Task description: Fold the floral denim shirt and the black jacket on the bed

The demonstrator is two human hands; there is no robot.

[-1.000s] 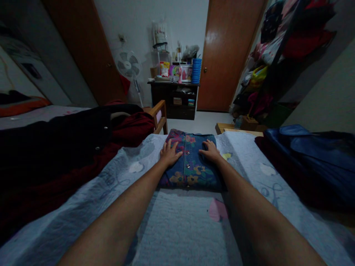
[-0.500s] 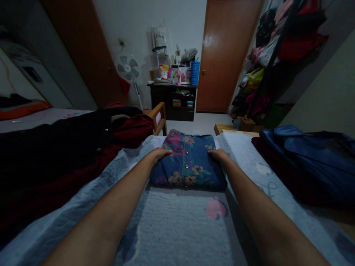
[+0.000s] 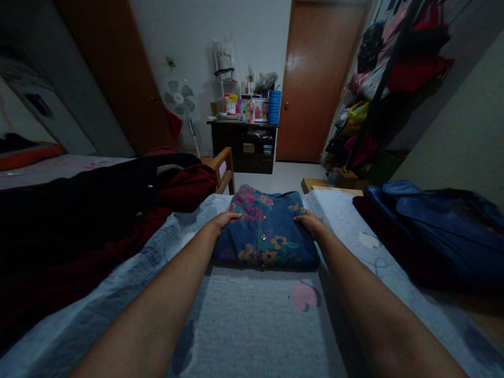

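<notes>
1 shirt held, L grip, R grip; pkt txt blurry.

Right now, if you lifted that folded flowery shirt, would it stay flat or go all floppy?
The folded flowery shirt would probably sag in the middle, since it looks like soft cloth. The left hand and right hand grip opposite sides, which might help it keep its folds. It likely won't roll, being wide and flat.

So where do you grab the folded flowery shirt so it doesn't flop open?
Probably by both side edges, left hand from the left, right hand from the right, thumbs on top, fingers under. The folded shirt lies flat and wide on the blanket, buttons up, so that should keep it together.
</notes>
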